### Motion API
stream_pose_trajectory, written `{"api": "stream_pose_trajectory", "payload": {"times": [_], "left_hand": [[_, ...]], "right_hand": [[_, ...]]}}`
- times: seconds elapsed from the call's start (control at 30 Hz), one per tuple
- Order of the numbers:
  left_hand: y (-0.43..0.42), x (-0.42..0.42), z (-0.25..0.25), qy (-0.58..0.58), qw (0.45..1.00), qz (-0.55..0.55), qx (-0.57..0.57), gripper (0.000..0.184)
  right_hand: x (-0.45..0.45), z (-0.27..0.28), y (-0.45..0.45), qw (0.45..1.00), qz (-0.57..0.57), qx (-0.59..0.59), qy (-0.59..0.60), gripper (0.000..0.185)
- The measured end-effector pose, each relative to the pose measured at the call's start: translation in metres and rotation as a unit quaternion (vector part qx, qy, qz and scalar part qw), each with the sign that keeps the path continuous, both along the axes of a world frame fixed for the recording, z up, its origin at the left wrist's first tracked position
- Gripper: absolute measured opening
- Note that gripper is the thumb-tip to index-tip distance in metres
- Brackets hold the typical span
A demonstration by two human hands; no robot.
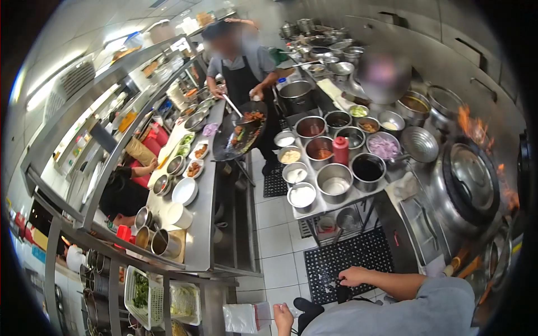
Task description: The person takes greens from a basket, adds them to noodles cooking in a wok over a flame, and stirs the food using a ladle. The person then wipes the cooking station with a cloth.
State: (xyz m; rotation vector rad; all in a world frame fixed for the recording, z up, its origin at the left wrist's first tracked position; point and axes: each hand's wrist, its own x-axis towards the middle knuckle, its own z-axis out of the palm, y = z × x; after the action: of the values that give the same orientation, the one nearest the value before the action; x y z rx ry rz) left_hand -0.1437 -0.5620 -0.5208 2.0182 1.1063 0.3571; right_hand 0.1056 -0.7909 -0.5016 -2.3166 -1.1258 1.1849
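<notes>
Our left hand (pixel 283 319) curls at six o'clock beside a plastic bag (pixel 240 318), our right hand (pixel 355 276) at five o'clock; we cannot tell whether either holds anything.

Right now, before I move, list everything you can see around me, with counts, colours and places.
Co-workers: at least two, grey shirt top middle, black clothing left
Wok: one, dark, held by the grey-shirted co-worker, food inside
White bowls: at least three, white, edge of left counter
Baskets: two, pale, bottom left, greens inside
Pots: many, silver, right table
Bottle: one, red, among those pots
Purple slices: one bowlful, right table
Far dishes: too many to count, mostly silver, top
Flames: several, orange, far right
Floor mats: two, black, in the aisle
Plastic bag: one, clear, bottom middle
Sleeve: one, grey, bottom right
Hands: two, bare; left hand beside the bag, right hand farther right
</notes>
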Motion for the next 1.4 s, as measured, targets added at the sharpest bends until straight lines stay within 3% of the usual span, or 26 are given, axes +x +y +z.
{"api": "stream_pose_trajectory", "payload": {"times": [0.2, 0.3, 0.43, 0.53, 0.6, 0.67, 0.73, 0.8, 0.87, 0.93, 1.03, 1.13, 1.17, 1.2, 1.23, 1.27, 1.3, 1.33, 1.4], "left_hand": [[-0.012, 0.014, 0.024, -0.027, 0.998, -0.003, 0.054, 0.022], [0.006, 0.0, 0.001, -0.025, 0.997, 0.016, 0.073, 0.023], [0.035, -0.046, -0.017, 0.031, 0.992, 0.119, -0.027, 0.029], [0.062, -0.13, -0.068, 0.01, 0.976, 0.205, -0.073, 0.024], [0.081, -0.211, -0.113, -0.005, 0.944, 0.261, -0.2, 0.019], [0.074, -0.271, -0.103, 0.008, 0.891, 0.363, -0.274, 0.018], [0.057, -0.338, -0.132, -0.002, 0.855, 0.449, -0.26, 0.02], [0.024, -0.41, -0.161, 0.0, 0.858, 0.439, -0.267, 0.021], [-0.016, -0.462, -0.186, 0.097, 0.831, 0.479, -0.265, 0.021], [-0.055, -0.506, -0.204, 0.373, 0.881, 0.248, -0.152, 0.023], [-0.097, -0.544, -0.274, 0.386, 0.841, 0.327, -0.193, 0.025], [-0.074, -0.594, -0.285, 0.246, 0.845, 0.464, -0.103, 0.023], [-0.06, -0.608, -0.278, 0.108, 0.797, 0.574, -0.156, 0.02], [-0.032, -0.623, -0.258, -0.161, 0.653, 0.71, -0.208, 0.017], [-0.003, -0.643, -0.235, -0.331, 0.529, 0.758, -0.191, 0.016], [0.027, -0.663, -0.203, -0.444, 0.47, 0.748, -0.153, 0.014], [0.064, -0.679, -0.151, -0.457, 0.435, 0.767, -0.118, 0.012], [0.09, -0.709, -0.137, -0.564, 0.431, 0.703, -0.059, 0.023], [0.137, -0.734, -0.069, -0.564, 0.41, 0.714, -0.064, 0.044]], "right_hand": [[-0.004, -0.026, -0.02, 0.999, -0.034, -0.008, -0.008, 0.037], [-0.01, -0.013, -0.023, 0.997, -0.079, -0.025, 0.003, 0.037], [-0.024, -0.052, -0.035, 0.997, -0.057, -0.016, -0.044, 0.036], [-0.042, -0.062, -0.024, 0.997, -0.043, -0.042, -0.041, 0.034], [-0.058, -0.05, -0.01, 0.996, -0.029, -0.074, -0.025, 0.034], [-0.076, -0.06, 0.003, 0.998, -0.001, -0.032, -0.05, 0.032], [-0.093, -0.066, 0.026, 0.999, 0.028, -0.032, -0.019, 0.03], [-0.11, -0.064, 0.049, 0.997, -0.008, -0.037, 0.068, 0.026], [-0.124, -0.066, 0.068, 0.984, -0.054, -0.062, 0.158, 0.024], [-0.144, -0.061, 0.078, 0.98, -0.07, -0.064, 0.175, 0.021], [-0.158, -0.077, 0.075, 0.976, -0.089, -0.08, 0.182, 0.019], [-0.166, -0.064, 0.062, 0.991, -0.002, -0.068, 0.112, 0.021], [-0.169, -0.058, 0.054, 0.994, 0.03, -0.055, 0.089, 0.022], [-0.166, -0.06, 0.045, 0.995, 0.044, -0.034, 0.087, 0.024], [-0.159, -0.066, 0.034, 0.995, 0.055, -0.01, 0.087, 0.025], [-0.158, -0.064, 0.029, 0.996, 0.045, -0.01, 0.081, 0.024], [-0.159, -0.059, 0.026, 0.997, 0.022, -0.022, 0.076, 0.022], [-0.162, -0.056, 0.028, 0.997, -0.004, -0.03, 0.075, 0.02], [-0.168, -0.052, 0.035, 0.994, -0.062, -0.047, 0.071, 0.016]]}}
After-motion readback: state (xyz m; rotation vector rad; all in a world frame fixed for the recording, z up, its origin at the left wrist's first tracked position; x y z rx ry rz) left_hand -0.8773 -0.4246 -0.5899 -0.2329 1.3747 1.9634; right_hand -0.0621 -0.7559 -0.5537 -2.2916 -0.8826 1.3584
